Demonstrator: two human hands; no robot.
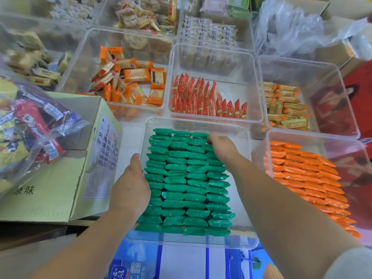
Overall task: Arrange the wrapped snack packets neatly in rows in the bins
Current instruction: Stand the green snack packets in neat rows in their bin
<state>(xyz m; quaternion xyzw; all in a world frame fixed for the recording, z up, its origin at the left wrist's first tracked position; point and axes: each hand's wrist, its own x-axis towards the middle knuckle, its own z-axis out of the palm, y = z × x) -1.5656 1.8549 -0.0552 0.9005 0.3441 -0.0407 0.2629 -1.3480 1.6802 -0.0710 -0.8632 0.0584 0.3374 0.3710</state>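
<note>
Filling one clear bin, four rows of green packets; left hand flat, right hand curled, both hands touching packets.

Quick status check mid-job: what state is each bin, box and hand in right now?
Green packet bin: open, neat rows.
Orange packet bin: neat slanted rows.
Red packet bin: upright rows, partly filled.
Mixed orange packet bin: jumbled pile.
Cardboard box: flaps open.
Left hand: flat against the green rows' left edge.
Right hand: on far-right green packets.
</note>
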